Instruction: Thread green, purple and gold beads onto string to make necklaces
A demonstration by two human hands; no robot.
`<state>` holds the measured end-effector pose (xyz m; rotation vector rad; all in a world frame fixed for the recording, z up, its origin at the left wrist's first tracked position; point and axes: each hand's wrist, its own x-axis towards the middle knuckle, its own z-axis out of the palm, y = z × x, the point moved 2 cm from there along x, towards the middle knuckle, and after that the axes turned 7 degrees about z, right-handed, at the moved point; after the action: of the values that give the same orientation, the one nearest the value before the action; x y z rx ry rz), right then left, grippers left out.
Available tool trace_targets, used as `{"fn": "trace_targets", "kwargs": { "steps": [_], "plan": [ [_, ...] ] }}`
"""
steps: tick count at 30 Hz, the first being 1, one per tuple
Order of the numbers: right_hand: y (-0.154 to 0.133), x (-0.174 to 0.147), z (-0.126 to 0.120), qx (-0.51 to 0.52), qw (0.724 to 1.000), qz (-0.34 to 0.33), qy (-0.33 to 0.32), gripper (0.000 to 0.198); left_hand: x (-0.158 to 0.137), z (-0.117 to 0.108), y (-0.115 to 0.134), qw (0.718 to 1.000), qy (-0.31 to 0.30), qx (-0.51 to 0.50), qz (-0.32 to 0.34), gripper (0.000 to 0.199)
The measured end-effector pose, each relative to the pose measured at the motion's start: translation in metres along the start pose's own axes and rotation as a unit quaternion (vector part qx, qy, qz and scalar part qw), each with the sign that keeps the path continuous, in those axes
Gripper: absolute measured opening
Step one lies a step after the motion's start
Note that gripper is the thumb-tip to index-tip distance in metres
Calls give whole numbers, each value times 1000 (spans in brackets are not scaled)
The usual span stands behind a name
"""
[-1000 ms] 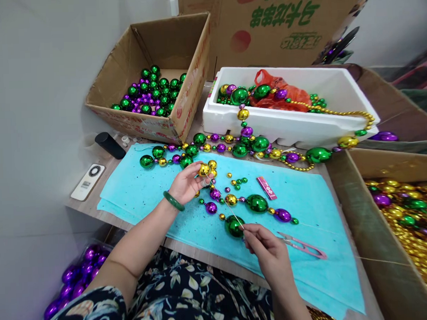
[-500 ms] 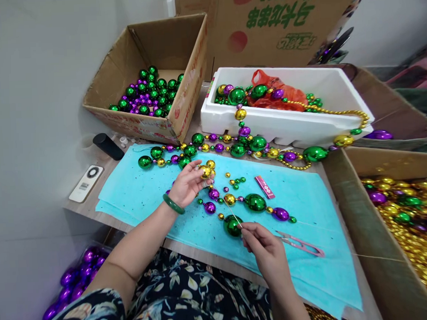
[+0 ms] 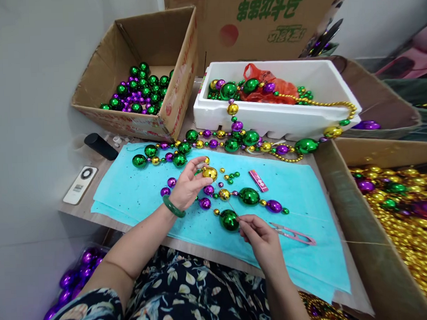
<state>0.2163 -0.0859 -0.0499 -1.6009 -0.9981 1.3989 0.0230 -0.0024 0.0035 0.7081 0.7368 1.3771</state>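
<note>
My left hand (image 3: 188,184), with a green bangle (image 3: 173,206) at the wrist, pinches a shiny gold bead (image 3: 210,173) between thumb and fingers. My right hand (image 3: 260,237) is closed on a thin needle or stiff thread (image 3: 232,208), which slants up toward the gold bead. Whether its tip is inside the bead I cannot tell. Just left of the right fingertips lies a large green bead (image 3: 229,220). Between the hands and to the right, a strand with a large green bead (image 3: 249,196) and a purple bead (image 3: 274,206) rests on the turquoise cloth (image 3: 305,189).
Pink thread snips (image 3: 295,234) lie right of my right hand, and a small pink packet (image 3: 258,181) farther back. Finished bead strands (image 3: 251,137) cross the table's back. A cardboard box (image 3: 128,121), a white foam box (image 3: 278,118) and a box of gold beads (image 3: 399,251) surround the cloth.
The left hand has turned, and the gold bead now shows more fully at its fingertips. My right hand stays pinched at nearly the same place. The whole view has shifted slightly.
</note>
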Motion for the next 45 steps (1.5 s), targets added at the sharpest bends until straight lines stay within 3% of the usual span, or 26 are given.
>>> {"fn": "trace_targets", "kwargs": {
  "steps": [10, 13, 15, 18, 20, 23, 29, 34, 36, 38, 40, 42, 45],
  "plan": [
    [2, 2, -7, 36, 999, 5, -23, 31, 1, 7, -5, 999, -41, 30, -13, 54],
    [0, 1, -6, 43, 999, -4, -15, 31, 1, 10, -11, 992, -110, 56, -31, 61],
    [0, 1, -6, 62, 998, -17, 3, 30, 7, 11, -15, 981, -160, 100, -51, 53],
    [1, 1, -10, 98, 994, -38, 40, 28, 29, 10, -23, 948, -177, 263, 14, 20],
    [3, 1, -14, 111, 992, -42, 54, 27, 45, 12, -33, 899, -197, 385, 74, 7],
    [7, 0, -18, 114, 991, -33, 64, 28, 60, 20, -58, 838, -245, 478, 97, 22],
    [16, 2, -23, 123, 990, 0, 73, 32, 66, 39, -92, 808, -212, 548, 54, 44],
    [21, 3, -28, 124, 989, 15, 81, 34, 65, 40, -85, 810, -181, 557, 46, 38],
    [21, 3, -29, 121, 990, 7, 77, 33, 63, 35, -73, 836, -161, 523, 41, 21],
    [20, 2, -29, 115, 991, -6, 71, 31, 62, 27, -57, 902, -114, 416, -10, 3],
    [19, 1, -27, 108, 992, -17, 63, 30, 59, 19, -41, 964, -63, 238, -101, 14],
    [16, 0, -23, 101, 993, -23, 55, 30, 55, 12, -27, 983, -32, 89, -157, 17],
    [12, 0, -16, 87, 995, -29, 42, 29, 48, 3, -14, 986, -4, -7, -165, 15]
  ]
}}
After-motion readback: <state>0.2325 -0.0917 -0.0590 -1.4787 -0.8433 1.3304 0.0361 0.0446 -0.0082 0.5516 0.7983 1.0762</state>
